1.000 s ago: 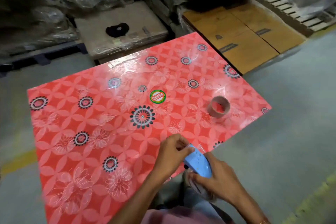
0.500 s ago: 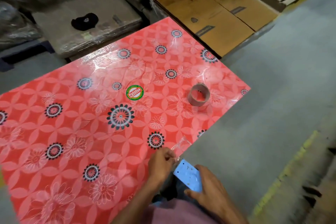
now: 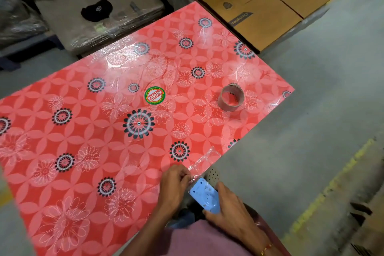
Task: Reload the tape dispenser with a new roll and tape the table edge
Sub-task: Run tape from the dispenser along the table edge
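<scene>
A blue tape dispenser is gripped in my right hand just off the near edge of the red flowered table. My left hand pinches the end of a clear tape strip that runs from the dispenser up along the table's near right edge. The strip looks crinkled and partly lifted. A bare brown cardboard tape core stands on the table to the far right. The roll inside the dispenser is hidden by my hand.
A round green and red sticker marks the table's middle. Flat cardboard boxes lie beyond the far right corner, a wrapped stack with a black cap behind the table. Grey floor with a yellow line lies to the right.
The view has shifted and come closer. The dispenser and both hands have drawn back from the table edge, and a length of clear tape now stretches out from the dispenser.
</scene>
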### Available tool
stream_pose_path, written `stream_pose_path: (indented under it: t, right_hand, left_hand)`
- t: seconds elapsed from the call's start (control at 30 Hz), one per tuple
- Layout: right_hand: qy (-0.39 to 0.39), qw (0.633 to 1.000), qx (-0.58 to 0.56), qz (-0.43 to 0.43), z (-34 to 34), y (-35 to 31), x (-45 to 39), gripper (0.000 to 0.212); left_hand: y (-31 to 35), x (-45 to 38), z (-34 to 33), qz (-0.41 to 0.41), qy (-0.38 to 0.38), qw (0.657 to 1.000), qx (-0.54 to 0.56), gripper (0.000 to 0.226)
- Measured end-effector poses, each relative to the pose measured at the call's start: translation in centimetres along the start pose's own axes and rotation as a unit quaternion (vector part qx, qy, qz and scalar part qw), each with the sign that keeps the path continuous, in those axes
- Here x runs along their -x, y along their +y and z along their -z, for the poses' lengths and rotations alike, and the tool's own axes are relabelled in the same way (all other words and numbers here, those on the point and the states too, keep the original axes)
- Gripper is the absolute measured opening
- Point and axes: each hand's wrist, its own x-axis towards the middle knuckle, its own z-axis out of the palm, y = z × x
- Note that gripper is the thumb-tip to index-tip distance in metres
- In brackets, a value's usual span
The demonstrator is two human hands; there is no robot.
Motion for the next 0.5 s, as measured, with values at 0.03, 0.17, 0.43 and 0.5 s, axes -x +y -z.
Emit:
stream_pose_path:
  t: [0.03,0.17,0.43,0.5]
  right_hand:
    - [0.006,1.000,-0.003,-0.004,-0.1,-0.1,-0.1,0.046]
    - [0.019,1.000,-0.010,-0.010,-0.4,-0.6,-0.6,0.046]
    - [0.014,1.000,0.015,0.007,-0.6,-1.1,-1.1,0.041]
    - [0.017,1.000,0.023,0.007,-0.6,-1.0,-1.2,0.041]
  left_hand:
    - [0.1,-0.2,0.0,0.001,-0.006,1.000,0.010,0.026]
    - [0.5,-0.9,0.5,-0.023,-0.002,1.000,-0.007,0.021]
    - [0.7,-1.3,1.1,-0.061,0.013,0.997,-0.052,0.019]
    - [0.6,-1.3,0.8,-0.064,0.014,0.996,-0.059,0.018]
